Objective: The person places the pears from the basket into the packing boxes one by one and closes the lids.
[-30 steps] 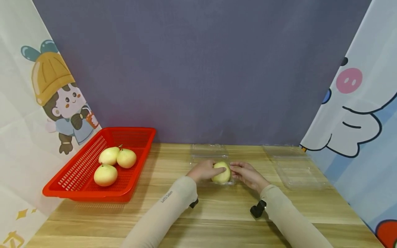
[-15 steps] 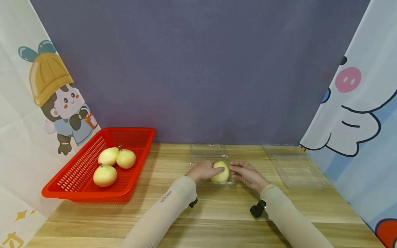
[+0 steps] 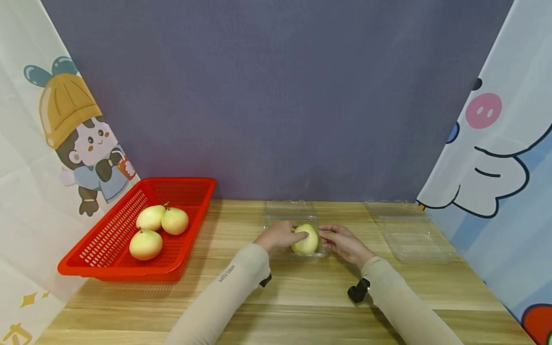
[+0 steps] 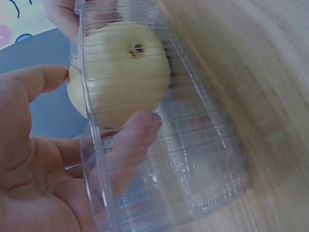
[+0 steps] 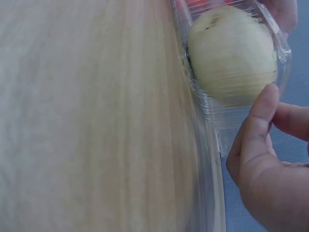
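Observation:
A pale yellow pear (image 3: 308,244) sits inside a clear plastic clamshell container (image 4: 207,159) in front of me, its lid (image 3: 291,210) folded back toward the wall. My left hand (image 3: 278,235) holds the pear: the thumb touches its upper side, and one finger (image 4: 137,137) reaches inside the container against it. In the left wrist view the pear's dark hollow end shows through the ribbed wall. My right hand (image 3: 345,244) pinches the container's right rim between thumb and fingertips, as the right wrist view shows close beside the pear (image 5: 231,58).
A red slotted basket (image 3: 181,268) with three pears (image 3: 146,244) stands at the left. Another clear container (image 3: 416,242), lid open, lies on the right of the wooden table (image 3: 319,316). A grey wall (image 3: 276,105) closes off the back.
My left hand has drawn slightly left, its thumb sliding back a little across the pear. The right hand keeps its place at the rim.

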`<state>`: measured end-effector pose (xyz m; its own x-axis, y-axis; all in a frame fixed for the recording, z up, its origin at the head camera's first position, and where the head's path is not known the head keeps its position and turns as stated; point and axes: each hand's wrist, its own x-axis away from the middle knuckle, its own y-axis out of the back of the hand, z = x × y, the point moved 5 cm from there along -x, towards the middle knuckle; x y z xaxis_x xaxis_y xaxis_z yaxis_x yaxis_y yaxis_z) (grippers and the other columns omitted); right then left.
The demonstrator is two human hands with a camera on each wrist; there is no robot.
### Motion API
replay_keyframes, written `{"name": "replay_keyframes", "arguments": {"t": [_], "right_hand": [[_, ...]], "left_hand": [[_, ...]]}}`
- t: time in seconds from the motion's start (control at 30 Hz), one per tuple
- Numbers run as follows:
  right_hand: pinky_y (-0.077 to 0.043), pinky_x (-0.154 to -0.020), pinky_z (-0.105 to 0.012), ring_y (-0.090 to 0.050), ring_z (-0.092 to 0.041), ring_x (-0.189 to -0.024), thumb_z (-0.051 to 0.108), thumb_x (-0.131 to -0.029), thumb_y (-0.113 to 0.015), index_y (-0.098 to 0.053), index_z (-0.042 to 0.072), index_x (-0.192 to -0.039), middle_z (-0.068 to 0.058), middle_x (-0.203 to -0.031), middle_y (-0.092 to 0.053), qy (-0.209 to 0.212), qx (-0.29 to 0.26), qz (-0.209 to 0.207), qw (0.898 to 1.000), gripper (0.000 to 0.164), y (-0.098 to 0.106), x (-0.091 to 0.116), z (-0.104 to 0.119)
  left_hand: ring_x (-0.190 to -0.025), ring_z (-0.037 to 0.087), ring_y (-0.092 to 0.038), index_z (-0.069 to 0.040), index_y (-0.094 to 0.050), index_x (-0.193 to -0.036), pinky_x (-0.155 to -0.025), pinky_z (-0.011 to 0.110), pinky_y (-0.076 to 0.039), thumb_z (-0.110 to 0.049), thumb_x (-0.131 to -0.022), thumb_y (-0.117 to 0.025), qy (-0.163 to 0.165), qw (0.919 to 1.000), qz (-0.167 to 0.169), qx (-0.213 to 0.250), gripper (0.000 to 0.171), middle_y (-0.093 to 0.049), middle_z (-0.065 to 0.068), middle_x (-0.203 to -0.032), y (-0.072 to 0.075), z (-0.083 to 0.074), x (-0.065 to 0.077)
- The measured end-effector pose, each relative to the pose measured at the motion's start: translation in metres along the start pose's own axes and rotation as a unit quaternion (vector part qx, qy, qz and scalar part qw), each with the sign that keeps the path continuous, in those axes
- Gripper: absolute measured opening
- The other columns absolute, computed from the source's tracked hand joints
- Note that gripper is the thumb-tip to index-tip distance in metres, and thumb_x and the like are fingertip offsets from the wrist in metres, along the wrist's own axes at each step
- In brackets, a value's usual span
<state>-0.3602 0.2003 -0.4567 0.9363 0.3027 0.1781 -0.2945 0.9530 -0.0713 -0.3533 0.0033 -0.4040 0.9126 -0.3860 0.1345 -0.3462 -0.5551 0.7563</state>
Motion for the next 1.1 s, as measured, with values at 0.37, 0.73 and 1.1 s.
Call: {"name": "replay_keyframes", "arguments": {"t": [0.37,0.73,1.1], "right_hand": [[-0.054,-0.071,-0.019,-0.059,-0.010,-0.082,0.009,-0.104,-0.053,-0.036,-0.012,-0.140,-0.008,-0.104,-0.056,-0.001,-0.003,0.001,1.000,0.045,0.000,0.000,0.000],[-0.054,-0.072,-0.019,-0.059,-0.009,-0.083,0.011,-0.105,-0.053,-0.035,-0.014,-0.141,-0.008,-0.105,-0.056,0.007,0.002,0.009,1.000,0.047,0.001,-0.001,-0.001],[-0.054,-0.073,-0.020,-0.059,-0.010,-0.084,0.011,-0.105,-0.053,-0.036,-0.013,-0.141,-0.009,-0.106,-0.056,0.007,0.002,0.004,1.000,0.047,0.001,-0.001,-0.001]], "left_hand": [[-0.084,0.017,-0.061,-0.008,-0.062,-0.135,-0.078,0.039,-0.052,-0.053,-0.097,-0.057,-0.009,0.9999,-0.004,0.008,0.059,-0.069,0.002,-0.103,-0.003,-0.002,-0.001],[-0.118,0.031,-0.060,-0.005,-0.056,-0.142,-0.095,0.049,-0.049,-0.055,-0.097,-0.054,-0.008,0.9998,0.005,-0.015,0.067,-0.061,0.013,-0.134,0.003,0.001,0.000],[-0.123,0.035,-0.057,-0.002,-0.053,-0.142,-0.100,0.050,-0.048,-0.049,-0.099,-0.054,-0.034,0.9987,-0.001,-0.040,0.064,-0.059,0.015,-0.138,0.021,-0.005,0.011]]}}
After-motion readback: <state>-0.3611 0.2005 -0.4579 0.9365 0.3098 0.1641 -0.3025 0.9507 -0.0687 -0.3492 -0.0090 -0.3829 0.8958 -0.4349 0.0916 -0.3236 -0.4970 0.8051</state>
